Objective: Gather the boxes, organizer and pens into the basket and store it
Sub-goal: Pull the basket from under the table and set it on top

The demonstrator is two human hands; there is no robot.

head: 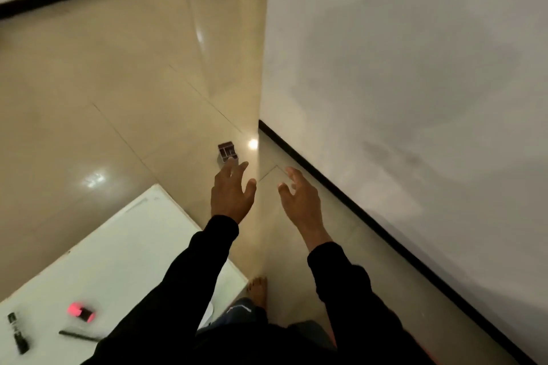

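A small organizer [226, 152] with dark compartments stands on the beige floor near the wall corner. My left hand [232, 193] reaches out just in front of it, fingers spread, holding nothing. My right hand [300, 198] is stretched out beside it to the right, also open and empty. On the white table [124, 246] at lower left lie a black marker [17, 333], a thin dark pen [79, 335] and a small pink-and-black object [81, 311]. No basket is in view.
A white wall [415, 98] with a dark skirting board [355, 204] runs along the right and ends at a corner [261, 115]. Glossy tiles [103, 98] spread to the left. My bare foot [258, 290] stands by the table corner.
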